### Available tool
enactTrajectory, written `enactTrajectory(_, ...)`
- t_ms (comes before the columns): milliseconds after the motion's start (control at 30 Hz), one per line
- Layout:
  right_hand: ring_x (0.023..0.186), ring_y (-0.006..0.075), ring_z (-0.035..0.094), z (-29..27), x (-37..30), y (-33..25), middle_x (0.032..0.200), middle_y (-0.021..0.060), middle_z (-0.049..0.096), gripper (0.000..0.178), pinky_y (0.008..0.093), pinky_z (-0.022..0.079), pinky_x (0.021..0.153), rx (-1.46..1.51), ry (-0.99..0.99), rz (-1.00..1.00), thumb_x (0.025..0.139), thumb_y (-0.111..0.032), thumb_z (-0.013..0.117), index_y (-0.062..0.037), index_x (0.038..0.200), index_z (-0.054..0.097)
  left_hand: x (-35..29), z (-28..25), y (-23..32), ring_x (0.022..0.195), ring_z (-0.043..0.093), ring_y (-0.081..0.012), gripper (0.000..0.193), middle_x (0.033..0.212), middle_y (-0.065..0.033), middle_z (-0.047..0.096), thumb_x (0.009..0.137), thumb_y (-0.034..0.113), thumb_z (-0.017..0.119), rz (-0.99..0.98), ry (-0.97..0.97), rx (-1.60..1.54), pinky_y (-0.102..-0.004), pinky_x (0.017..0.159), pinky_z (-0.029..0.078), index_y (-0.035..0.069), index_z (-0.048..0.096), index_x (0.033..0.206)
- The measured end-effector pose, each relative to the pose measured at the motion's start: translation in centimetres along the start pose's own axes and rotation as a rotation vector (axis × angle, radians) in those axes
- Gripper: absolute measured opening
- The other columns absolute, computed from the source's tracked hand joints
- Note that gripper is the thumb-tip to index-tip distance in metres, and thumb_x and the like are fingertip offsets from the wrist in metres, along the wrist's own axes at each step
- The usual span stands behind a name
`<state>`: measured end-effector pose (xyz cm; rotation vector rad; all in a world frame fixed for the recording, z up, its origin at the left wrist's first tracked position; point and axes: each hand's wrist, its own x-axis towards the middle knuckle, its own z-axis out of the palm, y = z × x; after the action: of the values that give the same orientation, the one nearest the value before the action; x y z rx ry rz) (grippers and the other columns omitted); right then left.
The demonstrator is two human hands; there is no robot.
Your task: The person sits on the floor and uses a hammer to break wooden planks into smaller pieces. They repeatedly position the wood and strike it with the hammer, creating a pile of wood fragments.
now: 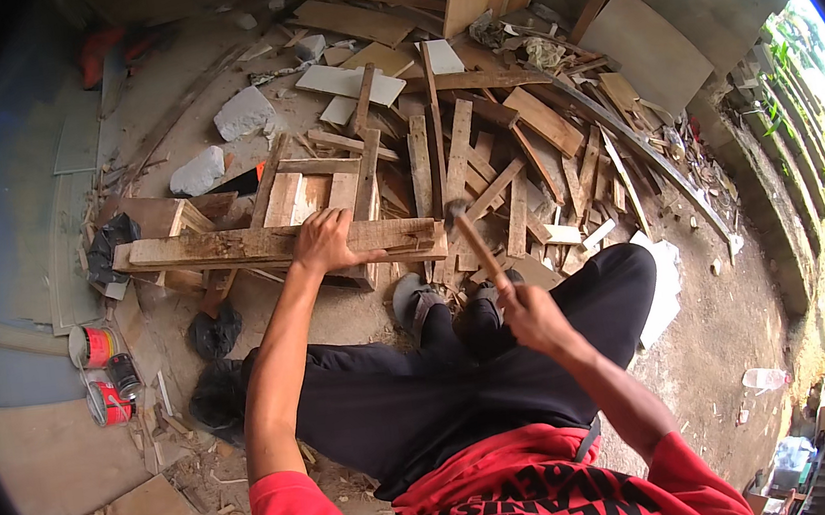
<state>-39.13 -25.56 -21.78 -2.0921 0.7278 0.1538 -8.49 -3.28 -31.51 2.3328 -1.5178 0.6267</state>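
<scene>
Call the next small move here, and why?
Probably swing the hammer down onto the plank's right end. The left hand presses the plank flat, the right hand grips the handle, and the head hangs just beside that end.

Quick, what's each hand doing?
Left hand: open, pressing on the wooden plank.
Right hand: closed around the hammer.
</scene>
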Motion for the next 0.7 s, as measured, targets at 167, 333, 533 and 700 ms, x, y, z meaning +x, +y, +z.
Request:
enactTrajectory(167,0.049,0.0055,0.033,-9.1,-5.0,-12.1,0.065,-0.0052,0.039,0.044,0.0231,0.031,0.041,0.791,0.305,-0.542,0.103,-0.052,0.036,-0.0099,0.095,0.048,0.3,-1.6,-1.1,0.065,0.068,-0.0293,0.096,0.073,-0.0172,0.067,0.061,0.089,0.061,-0.045,-0.028,-0.004,-0.0395,0.064,0.058,-0.004,0.065,0.086)
enactTrajectory(333,0.051,0.0117,0.04,0.2,-1.1,1.6,0.066,-0.0016,0.045,0.035,0.0254,0.034,0.045,0.304,0.258,-0.591,0.103,-0.037,0.044,-0.0101,0.081,0.049,4.0,-2.8,-0.3,0.061,0.067,-0.0236,0.076,0.068,-0.0134,0.065,0.073,0.077,0.063,0.18,-0.146,0.016,-0.036,0.055,0.056,0.001,0.061,0.076)
enactTrajectory(533,0.045,0.0029,0.033,2.2,-3.5,2.5,0.062,-0.0071,0.039,0.036,0.0209,0.029,0.038,0.558,0.084,-0.104,0.104,-0.043,0.044,-0.0137,0.085,0.046,2.3,0.2,1.5,0.098,0.065,-0.0312,0.068,0.096,-0.0179,0.066,0.084,0.066,0.06,-0.007,0.084,-0.042,-0.0473,0.098,0.044,0.0,0.061,0.103)
enactTrajectory(700,0.042,0.003,0.033,1.9,-2.9,1.9,0.056,-0.0067,0.035,0.043,0.0201,0.028,0.037,0.639,0.112,-0.017,0.104,-0.049,0.039,-0.0125,0.08,0.044,-4.7,-0.2,2.5,0.138,0.037,-0.0266,0.11,0.139,-0.017,0.047,0.074,0.093,0.033,-0.001,-0.223,-0.022,-0.0569,0.119,0.014,0.003,0.047,0.135)
